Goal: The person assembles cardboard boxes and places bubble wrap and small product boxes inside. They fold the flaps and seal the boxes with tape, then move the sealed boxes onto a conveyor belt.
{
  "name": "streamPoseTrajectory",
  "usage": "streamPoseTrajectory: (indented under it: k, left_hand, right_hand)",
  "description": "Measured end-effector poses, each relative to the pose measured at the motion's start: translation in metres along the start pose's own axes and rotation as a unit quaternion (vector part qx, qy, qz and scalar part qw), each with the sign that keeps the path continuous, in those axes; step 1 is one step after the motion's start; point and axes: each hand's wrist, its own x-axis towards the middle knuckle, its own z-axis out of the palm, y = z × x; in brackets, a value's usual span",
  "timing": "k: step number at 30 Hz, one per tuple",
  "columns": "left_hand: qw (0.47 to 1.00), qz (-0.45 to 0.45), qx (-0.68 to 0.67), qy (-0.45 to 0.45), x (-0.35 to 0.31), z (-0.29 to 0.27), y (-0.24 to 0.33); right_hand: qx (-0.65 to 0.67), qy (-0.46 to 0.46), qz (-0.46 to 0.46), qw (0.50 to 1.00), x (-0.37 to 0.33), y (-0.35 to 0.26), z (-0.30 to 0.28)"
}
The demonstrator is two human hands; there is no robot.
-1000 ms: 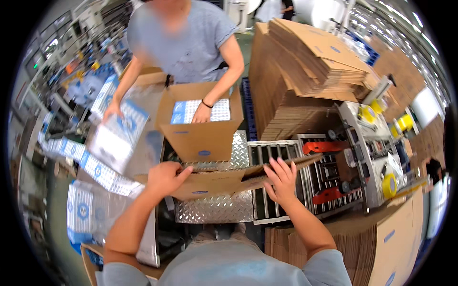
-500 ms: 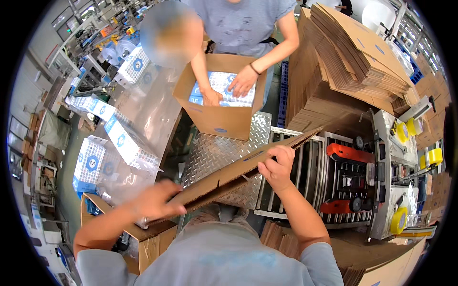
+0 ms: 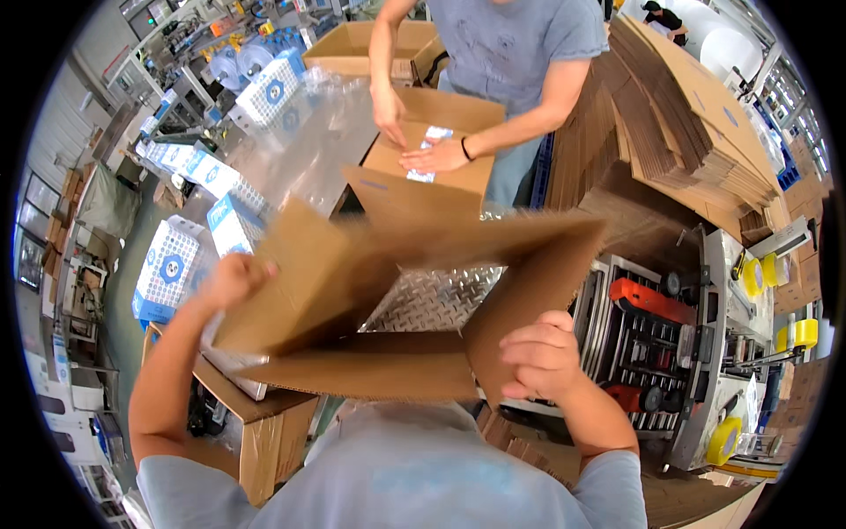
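- Carton: the brown cardboard carton (image 3: 397,363) is between your two hands, in front of your torso, walls spread into a four-sided frame. Its left and far parts are blurred.
- Your left hand (image 3: 236,280): at the carton's left panel, fingers curled in and holding its outer edge; outline softened by blur.
- Your right hand (image 3: 542,357): at the right panel, fingers bent round its edge, gripping the cardboard.
- Below: a diamond-tread metal plate (image 3: 436,300) shows through the opening of your carton.
- Just beyond: a second carton (image 3: 423,198) stands before a co-worker (image 3: 520,66) in a grey-blue shirt. Both their hands are on its top flaps; one wrist wears a dark band. A blue-and-white pack (image 3: 429,145) shows between the flaps.
- To your left: a surface (image 3: 326,132) partly covered by clear film, with blue-and-white boxes (image 3: 167,269) along it.
- Lower left: an open carton (image 3: 273,450) near your left forearm.
- To your right: a roller conveyor with red parts (image 3: 652,300), rolls of yellow tape (image 3: 724,441) beyond it.
- Far right: a tall stack of flattened cardboard (image 3: 670,123), near the co-worker.
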Motion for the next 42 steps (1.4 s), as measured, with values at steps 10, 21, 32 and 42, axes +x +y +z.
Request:
streamPoseTrajectory:
  k: [10, 21, 32, 42]
  left_hand:
    - [0.833, 0.436, 0.050, -0.338, -0.094, 0.117, 0.043]
    - [0.789, 0.577, -0.059, 0.201, 0.029, 0.146, 0.113]
    - [0.894, 0.434, 0.043, 0.101, 0.101, 0.130, 0.000]
    - [0.934, 0.273, -0.227, -0.026, 0.126, 0.139, -0.092]
  right_hand:
    - [0.102, -0.326, 0.113, 0.933, -0.035, -0.009, 0.176]
    - [-0.259, -0.148, 0.286, 0.911, 0.080, 0.103, 0.061]
    - [0.135, 0.124, 0.646, 0.741, -0.089, 0.040, 0.090]
    - [0.489, 0.300, 0.749, 0.333, -0.261, -0.060, 0.191]
